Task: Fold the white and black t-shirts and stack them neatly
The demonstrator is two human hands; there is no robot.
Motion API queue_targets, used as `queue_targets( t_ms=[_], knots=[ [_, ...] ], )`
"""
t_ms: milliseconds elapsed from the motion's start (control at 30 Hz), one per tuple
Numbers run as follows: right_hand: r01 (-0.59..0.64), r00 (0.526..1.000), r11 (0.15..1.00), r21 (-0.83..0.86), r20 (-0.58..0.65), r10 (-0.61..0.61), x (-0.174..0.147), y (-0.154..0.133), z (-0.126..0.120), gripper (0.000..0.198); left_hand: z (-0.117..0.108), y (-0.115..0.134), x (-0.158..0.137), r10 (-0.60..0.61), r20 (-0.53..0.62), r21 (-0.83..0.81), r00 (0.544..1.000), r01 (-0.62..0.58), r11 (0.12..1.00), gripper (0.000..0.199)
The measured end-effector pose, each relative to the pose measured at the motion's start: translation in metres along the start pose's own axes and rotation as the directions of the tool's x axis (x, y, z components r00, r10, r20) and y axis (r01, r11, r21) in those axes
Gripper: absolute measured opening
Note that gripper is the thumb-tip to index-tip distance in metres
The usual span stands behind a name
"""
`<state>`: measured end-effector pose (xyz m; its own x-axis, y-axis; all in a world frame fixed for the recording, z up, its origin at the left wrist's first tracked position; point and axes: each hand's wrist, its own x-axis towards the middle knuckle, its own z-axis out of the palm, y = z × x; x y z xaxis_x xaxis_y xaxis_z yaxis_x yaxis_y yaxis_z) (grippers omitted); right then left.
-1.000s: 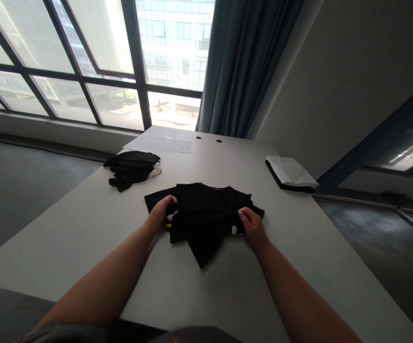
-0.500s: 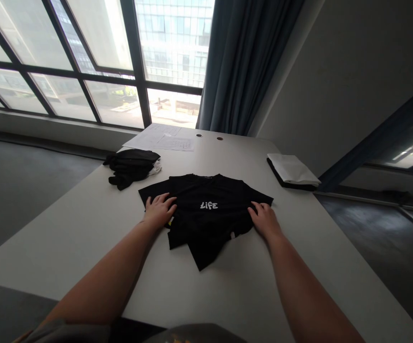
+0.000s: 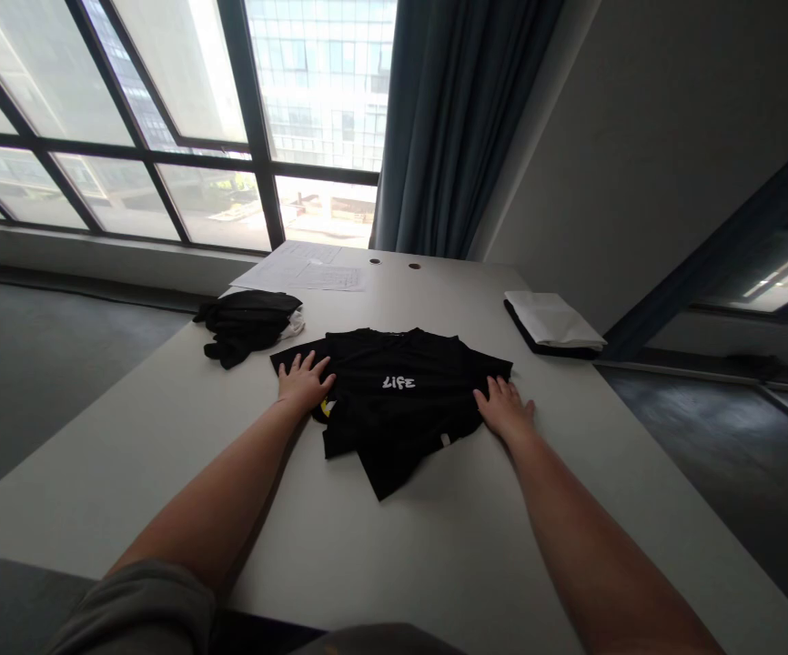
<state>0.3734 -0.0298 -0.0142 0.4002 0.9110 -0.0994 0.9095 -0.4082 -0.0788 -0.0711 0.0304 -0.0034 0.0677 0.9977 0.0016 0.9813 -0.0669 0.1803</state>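
A black T-shirt [image 3: 394,414] with white lettering, upside down to me, lies on the white table, its collar toward the far end. Its lower part is bunched, with one corner pointing at me. My left hand [image 3: 303,380] rests flat with spread fingers on the sleeve at the left. Beside that hand a bit of yellow and white print peeks out from the cloth. On the opposite sleeve lies my right hand [image 3: 504,406], fingers apart and thumb out. Neither hand grips the cloth.
A crumpled pile of black clothes [image 3: 247,323] with some white cloth sits at the table's left edge. Folded white and black garments [image 3: 554,320] lie at the right edge. Paper sheets [image 3: 298,267] lie at the far left, near the window. A blue curtain [image 3: 455,127] hangs beyond the table.
Both hands have shifted slightly away from me, with fingers more spread. The shirt's sleeves and bunched lower part have moved a little in the same direction. The view has tilted slightly.
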Motion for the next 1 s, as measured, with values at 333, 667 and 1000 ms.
queue_targets(
  t_ms=[333, 667, 1000],
  knots=[
    [-0.040, 0.999, 0.998, 0.041, -0.001, 0.040, 0.051, -0.006, -0.006, 0.075, 0.005, 0.010, 0.085, 0.089, -0.021, -0.019, 0.996, -0.089, 0.996, 0.066],
    [-0.050, 0.999, 0.996, 0.076, 0.015, 0.049, 0.105, -0.015, -0.007, 0.076, 0.009, 0.021, 0.136, 0.073, -0.021, -0.042, 0.997, -0.074, 0.996, 0.064],
    [-0.094, 0.995, 0.993, 0.075, -0.014, 0.095, 0.116, -0.019, -0.004, 0.075, 0.012, 0.029, 0.136, -0.287, -0.212, -0.154, 0.934, 0.258, 0.954, 0.055]
  ],
)
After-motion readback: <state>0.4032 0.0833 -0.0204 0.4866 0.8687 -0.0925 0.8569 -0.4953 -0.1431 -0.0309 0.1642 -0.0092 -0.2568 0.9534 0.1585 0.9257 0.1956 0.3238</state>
